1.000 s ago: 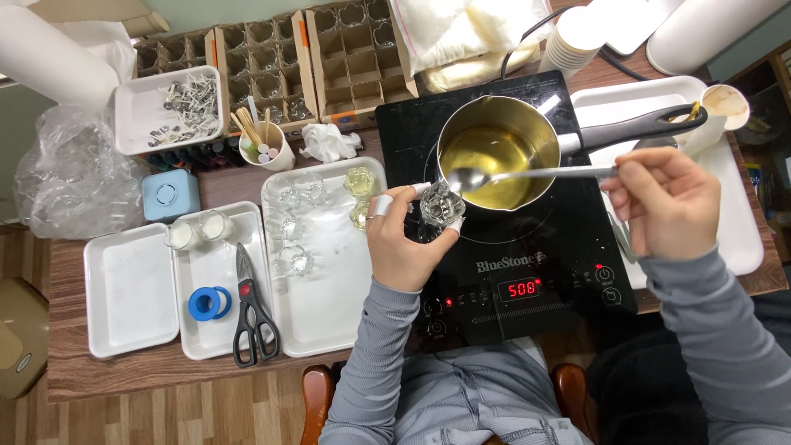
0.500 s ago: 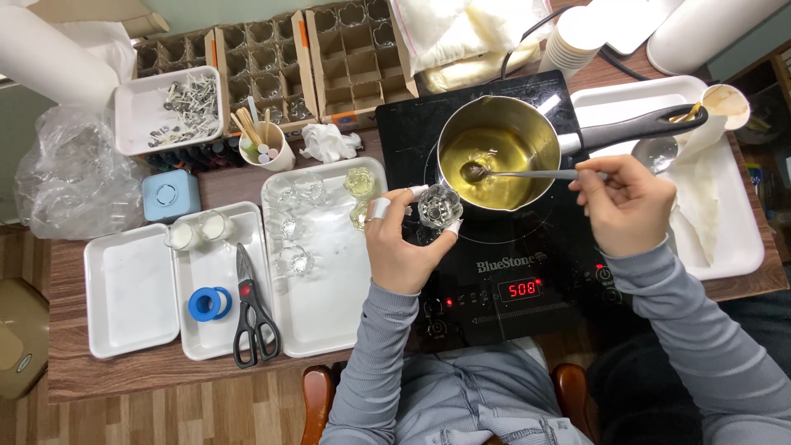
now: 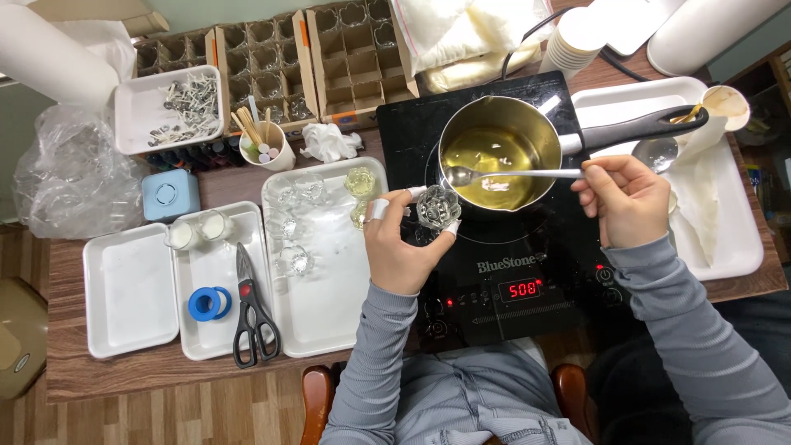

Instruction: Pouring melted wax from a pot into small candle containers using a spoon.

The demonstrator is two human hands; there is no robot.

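Observation:
My left hand [image 3: 400, 243] holds a small faceted glass cup [image 3: 437, 207] over the left edge of the black induction cooktop [image 3: 527, 247]. In my right hand [image 3: 626, 202] is a long metal spoon [image 3: 503, 174]. Its bowl sits at the left rim of the steel saucepan [image 3: 498, 152], just above the glass cup. The saucepan holds clear yellow liquid, and its black handle [image 3: 634, 128] points right.
A white tray [image 3: 329, 288] to the left holds several small glass cups. Further left are more white trays with scissors [image 3: 251, 309], a blue tape roll [image 3: 209, 303] and two filled cups [image 3: 198, 231]. Cardboard dividers, a cup of sticks and a wick tray stand behind. Another white tray [image 3: 733, 206] lies right.
The spoon dipped into the yellow liquid half a second ago and has now risen back to the pan's left rim above the glass cup. My left hand has stayed put.

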